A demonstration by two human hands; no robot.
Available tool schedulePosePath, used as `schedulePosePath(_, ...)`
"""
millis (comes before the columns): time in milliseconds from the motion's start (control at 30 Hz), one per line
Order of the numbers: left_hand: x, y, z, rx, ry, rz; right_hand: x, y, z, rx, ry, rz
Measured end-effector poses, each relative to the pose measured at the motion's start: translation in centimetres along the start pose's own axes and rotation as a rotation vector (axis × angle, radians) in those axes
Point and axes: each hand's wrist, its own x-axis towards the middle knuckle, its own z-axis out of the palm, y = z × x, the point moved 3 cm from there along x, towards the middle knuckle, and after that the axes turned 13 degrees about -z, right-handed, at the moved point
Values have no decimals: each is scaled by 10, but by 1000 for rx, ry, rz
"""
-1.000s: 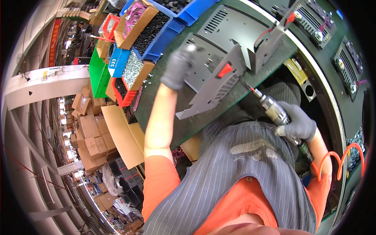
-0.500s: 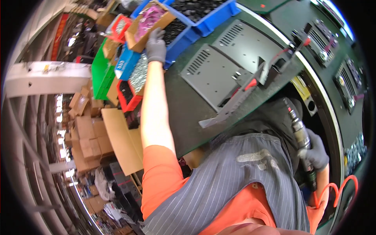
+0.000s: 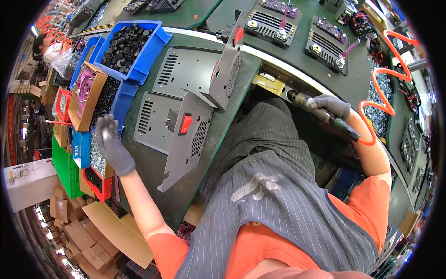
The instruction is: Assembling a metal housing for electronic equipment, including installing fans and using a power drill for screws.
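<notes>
My left hand (image 3: 115, 146), in a grey glove, is over the bins at the left with its fingers stretched out. Just beneath it lie silver screws (image 3: 97, 156) in an open box. Whether anything small sits against the fingers I cannot make out. My right hand (image 3: 331, 107), also gloved, is wrapped round a power screwdriver (image 3: 320, 113) with an orange coiled hose (image 3: 367, 122). Its nose is at a round holder by the bench edge; whether it is inside I cannot tell. Between my hands are two bent grey metal panels (image 3: 179, 132) with red rocker switches (image 3: 186, 124).
A blue bin (image 3: 132, 63) holds black caps; a cardboard box (image 3: 88, 100) beside it holds purple parts. Green (image 3: 67, 169) and red bins (image 3: 97, 183) stand nearer. Beyond the metal strip are black finned units (image 3: 327, 46) with purple pieces. Another person (image 3: 49, 49) is far left.
The view has swung right. My left hand has left the box of purple parts and drawn back over the screws. My right hand has brought the screwdriver from beside my lap to the bench-edge holder.
</notes>
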Motion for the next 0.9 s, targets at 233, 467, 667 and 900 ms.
schedulePosePath(233,-136,6,53,0,-203,-90,0,19,26,556,481,-209)
schedulePosePath(467,-177,-45,81,163,37,-265,36,10,122,-10,196,-554)
schedulePosePath(667,-162,23,13,-733,346,-207,93,-72,120,-187,562,-1172)
schedulePosePath(900,-188,-28,-158,-981,93,-120,159,-95,79,-184,78,-1040)
